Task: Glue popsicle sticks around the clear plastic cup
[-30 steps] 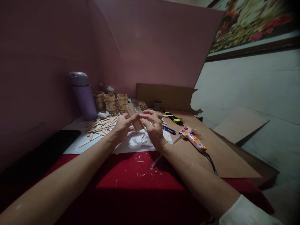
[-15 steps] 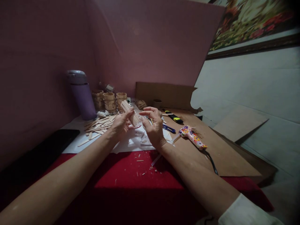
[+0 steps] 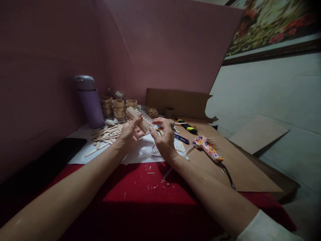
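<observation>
Craft sticks (image 3: 131,113) lie side by side along a clear ridged plastic container (image 3: 145,117), tilted above the white paper. My left hand (image 3: 130,131) is closed around the container and sticks, thumb on top of the wood. At the container's near right end is my right hand (image 3: 163,138), its thumb and fingertips curved against the rim. Loose craft sticks (image 3: 106,136) are heaped to the left of my hands. Just beyond my right hand lies a blue cutter (image 3: 181,138).
A purple bottle (image 3: 90,107) and several stick-covered cups (image 3: 118,108) stand behind. A twine ball (image 3: 152,112) sits near them. On the brown board (image 3: 240,170) are a black-and-yellow knife (image 3: 188,127) and a flowered glue gun (image 3: 207,149). Wood scraps dot the red cloth (image 3: 140,190).
My right hand's thumb and fingers have closed in on the container's end. The container has turned a little, showing more of its clear ridged side. The view has shifted slightly.
</observation>
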`<state>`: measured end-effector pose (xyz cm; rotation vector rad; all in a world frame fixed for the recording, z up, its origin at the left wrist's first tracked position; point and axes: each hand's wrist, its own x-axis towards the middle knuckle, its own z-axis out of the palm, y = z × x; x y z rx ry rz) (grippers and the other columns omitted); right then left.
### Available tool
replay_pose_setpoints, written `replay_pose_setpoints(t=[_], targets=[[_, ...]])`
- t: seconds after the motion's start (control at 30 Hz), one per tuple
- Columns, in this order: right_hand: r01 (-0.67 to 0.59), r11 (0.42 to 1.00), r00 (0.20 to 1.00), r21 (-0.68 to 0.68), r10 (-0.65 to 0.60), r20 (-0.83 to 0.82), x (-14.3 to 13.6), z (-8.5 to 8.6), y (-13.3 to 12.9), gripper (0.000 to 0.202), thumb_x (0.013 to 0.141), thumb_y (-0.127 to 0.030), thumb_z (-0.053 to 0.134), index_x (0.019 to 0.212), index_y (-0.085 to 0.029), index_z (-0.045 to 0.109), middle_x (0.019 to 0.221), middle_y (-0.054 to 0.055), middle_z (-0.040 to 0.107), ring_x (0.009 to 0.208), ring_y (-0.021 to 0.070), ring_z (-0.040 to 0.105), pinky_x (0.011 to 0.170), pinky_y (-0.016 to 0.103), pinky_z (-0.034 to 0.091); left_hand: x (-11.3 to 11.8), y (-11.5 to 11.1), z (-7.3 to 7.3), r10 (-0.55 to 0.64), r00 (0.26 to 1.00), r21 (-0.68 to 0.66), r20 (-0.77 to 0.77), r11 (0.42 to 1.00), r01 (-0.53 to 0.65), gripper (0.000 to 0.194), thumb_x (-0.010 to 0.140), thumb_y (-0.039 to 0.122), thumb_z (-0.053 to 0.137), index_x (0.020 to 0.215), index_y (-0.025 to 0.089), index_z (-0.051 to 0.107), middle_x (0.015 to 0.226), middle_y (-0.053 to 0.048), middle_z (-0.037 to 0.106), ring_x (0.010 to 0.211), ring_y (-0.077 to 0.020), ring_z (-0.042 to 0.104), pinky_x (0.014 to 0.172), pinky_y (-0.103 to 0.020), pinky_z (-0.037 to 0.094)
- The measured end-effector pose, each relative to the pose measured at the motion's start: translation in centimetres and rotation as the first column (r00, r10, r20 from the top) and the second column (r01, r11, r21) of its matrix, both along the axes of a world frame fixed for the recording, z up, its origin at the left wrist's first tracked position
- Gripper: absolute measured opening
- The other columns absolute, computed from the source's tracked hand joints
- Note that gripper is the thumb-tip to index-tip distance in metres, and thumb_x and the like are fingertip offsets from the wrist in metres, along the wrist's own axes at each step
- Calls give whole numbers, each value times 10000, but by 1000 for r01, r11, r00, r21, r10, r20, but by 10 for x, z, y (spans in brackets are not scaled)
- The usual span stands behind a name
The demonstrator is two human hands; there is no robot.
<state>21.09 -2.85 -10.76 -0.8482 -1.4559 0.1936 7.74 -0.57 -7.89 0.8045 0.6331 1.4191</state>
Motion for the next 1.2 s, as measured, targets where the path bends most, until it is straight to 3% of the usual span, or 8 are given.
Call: replay_pose_setpoints(t=[0.13, 0.33, 0.5, 0.6, 0.7, 0.83, 1.0, 1.2], targets=[[-118, 987, 991, -108, 111, -71, 1, -1, 2, 425, 824, -425, 679, 1197, -240, 597, 1269, 124, 641, 1195, 297, 604, 980, 492, 525, 0, 0, 0, -29, 998, -2, 62, 1000, 30, 340, 786, 316, 854, 1023, 184, 649, 819, -31, 735, 725, -179, 723, 713, -316, 631], [-205, 967, 976, -149, 213, 38, 0, -8, 12, 721, 770, -512, 791, 1386, -251, 521, 1389, 145, 599, 1262, 324, 592, 1037, 522, 528, 3, -1, 3, -129, 983, -11, 127, 991, 131, 277, 851, 295, 804, 1057, 167, 670, 909, -46, 758, 732, -178, 738, 758, -343, 648], [-168, 969, 984, -179, 175, 27, 2, -11, 16, 728, 786, -512, 787, 1406, -245, 516, 1411, 169, 591, 1213, 329, 623, 924, 486, 591, 1, -4, 3, -240, 965, -23, 104, 970, 244, 134, 882, 242, 759, 927, 144, 679, 767, -25, 709, 721, -183, 736, 809, -367, 647], [-132, 977, 989, -170, 140, 36, 4, -10, 17, 724, 781, -498, 795, 1404, -247, 524, 1423, 168, 594, 1245, 337, 613, 983, 510, 566, 0, -7, 4, -293, 955, -17, 52, 956, 294, 53, 895, 139, 677, 850, 114, 692, 787, -69, 730, 732, -186, 737, 819, -348, 642], [-121, 978, 991, -167, 130, 42, 5, -8, 15, 743, 773, -500, 794, 1410, -227, 525, 1433, 176, 596, 1291, 349, 592, 1051, 536, 529, 0, -8, 5, -302, 953, -10, 6, 953, 302, 105, 875, 72, 617, 855, 81, 719, 867, -120, 761, 783, -199, 744, 832, -337, 637], [-180, 966, 983, -186, 185, 13, 7, -5, 12, 703, 814, -518, 734, 1423, -236, 526, 1477, 160, 576, 1325, 339, 578, 1114, 554, 479, 0, -6, 4, -252, 968, -8, 23, 968, 252, 85, 840, 56, 648, 805, 92, 716, 843, -102, 754, 749, -175, 724, 838, -328, 634], [-320, 929, 944, -188, 294, -151, 6, -4, 15, 578, 913, -603, 581, 1364, -242, 576, 1450, 131, 612, 1342, 299, 583, 1163, 520, 444, -1, -3, 0, -230, 972, 25, 47, 973, 229, 49, 792, 59, 723, 820, 100, 728, 813, -77, 737, 716, -163, 700, 784, -327, 640], [-352, 914, 924, -201, 305, -232, 5, -6, 21, 626, 874, -683, 613, 1307, -232, 579, 1330, 127, 669, 1255, 281, 634, 1109, 484, 500, 0, -2, -3, -229, 973, 63, 9, 972, 228, 124, 734, 90, 810, 804, 90, 707, 882, -97, 746, 745, -172, 704, 774, -361, 641]])
